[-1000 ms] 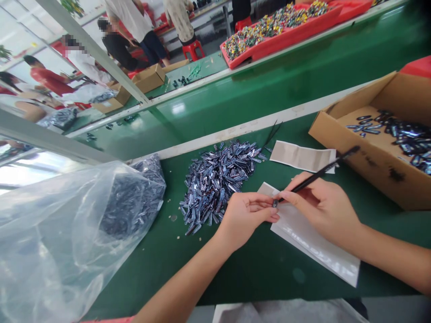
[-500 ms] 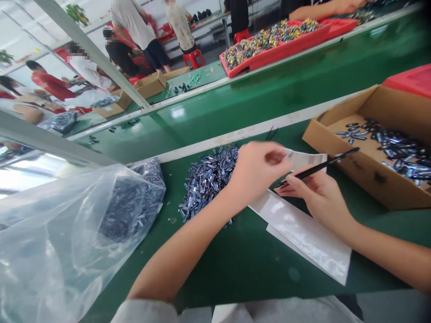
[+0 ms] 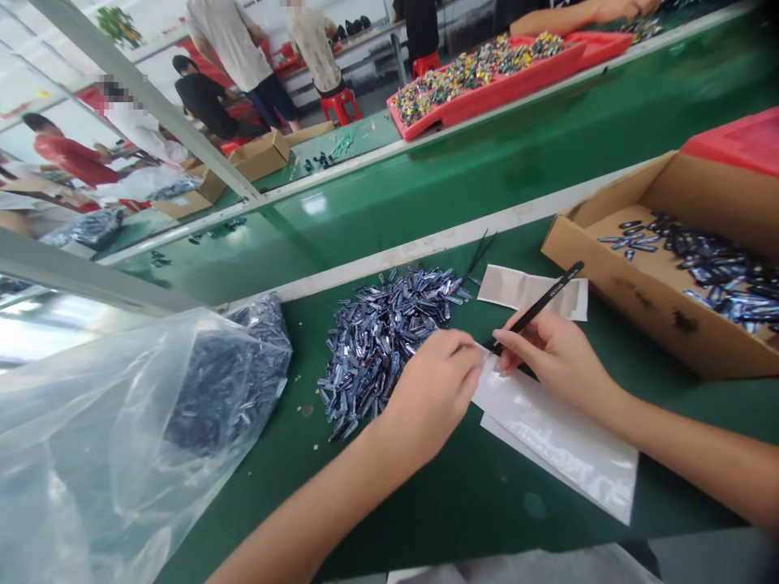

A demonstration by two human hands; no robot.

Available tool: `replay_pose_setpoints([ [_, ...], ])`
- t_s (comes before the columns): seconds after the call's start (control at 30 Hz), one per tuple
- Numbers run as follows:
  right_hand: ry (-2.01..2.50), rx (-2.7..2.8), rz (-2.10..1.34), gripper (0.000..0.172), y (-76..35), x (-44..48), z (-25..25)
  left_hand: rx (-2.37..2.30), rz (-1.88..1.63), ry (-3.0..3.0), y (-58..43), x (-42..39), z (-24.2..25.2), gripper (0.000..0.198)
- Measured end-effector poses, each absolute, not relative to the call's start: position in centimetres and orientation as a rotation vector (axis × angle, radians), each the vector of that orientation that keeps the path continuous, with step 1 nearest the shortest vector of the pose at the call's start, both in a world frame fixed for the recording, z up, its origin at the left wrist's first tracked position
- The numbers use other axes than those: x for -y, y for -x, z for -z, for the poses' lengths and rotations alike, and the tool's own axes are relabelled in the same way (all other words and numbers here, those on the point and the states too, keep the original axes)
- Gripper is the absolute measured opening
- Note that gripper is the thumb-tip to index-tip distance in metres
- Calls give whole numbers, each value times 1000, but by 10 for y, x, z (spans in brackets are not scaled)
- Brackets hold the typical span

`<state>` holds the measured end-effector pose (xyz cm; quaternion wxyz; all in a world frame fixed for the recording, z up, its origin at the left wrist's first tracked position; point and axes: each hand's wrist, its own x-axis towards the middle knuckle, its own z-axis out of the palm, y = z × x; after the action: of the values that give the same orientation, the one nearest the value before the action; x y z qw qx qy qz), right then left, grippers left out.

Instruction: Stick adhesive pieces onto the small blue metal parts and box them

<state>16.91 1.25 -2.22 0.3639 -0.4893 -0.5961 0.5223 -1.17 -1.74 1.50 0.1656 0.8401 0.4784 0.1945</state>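
A clear plastic bag (image 3: 91,454) slumps on the green tabletop (image 3: 426,503), holding a dark mass of small parts. The white sheet (image 3: 560,434) lies flat; it looks thin, limp and glossy, best pinned at an edge. The left hand (image 3: 435,389) has its fingers curled shut at the sheet's corner; what they pinch is hidden. The right hand (image 3: 563,361) grips black tweezers (image 3: 539,307) like a pen, tip at that corner. Beyond lies a loose pile of metal pieces (image 3: 389,324), probably light, stiff and slick, best nipped across the middle. Further right, an open cardboard box (image 3: 633,296) holds more pieces; far off, a red tray (image 3: 517,81) carries coloured parts.
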Motion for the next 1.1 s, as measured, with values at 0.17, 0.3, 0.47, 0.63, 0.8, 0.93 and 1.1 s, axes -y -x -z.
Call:
replay_pose_setpoints([
  [0.17, 1323, 1583, -1306, 16, -166, -14, 21, -1340, -419, -2484, 17, 46, 10, 24],
  [0.3, 1341, 1597, -1310, 19, -164, -14, 20, -1335, -396, -2515, 15, 46, 8, 25],
  [0.47, 1355, 1633, -1288, 21, -163, -14, 21, -1324, -437, -2511, 16, 45, 10, 23],
  [0.63, 1329, 1545, -1337, 22, -165, -15, 20, -1339, -514, -2414, 23, 39, 9, 20],
  [0.8, 1337, 1557, -1318, 23, -167, -15, 18, -1744, -488, -2296, 48, 32, -7, 12],
  [0.93, 1325, 1572, -1317, 22, -168, -15, 19, -1855, -279, -2225, 56, 32, -14, 11],
  [1.1, 1330, 1571, -1321, 21, -167, -15, 19, -1837, -135, -2197, 50, 30, -13, 15],
])
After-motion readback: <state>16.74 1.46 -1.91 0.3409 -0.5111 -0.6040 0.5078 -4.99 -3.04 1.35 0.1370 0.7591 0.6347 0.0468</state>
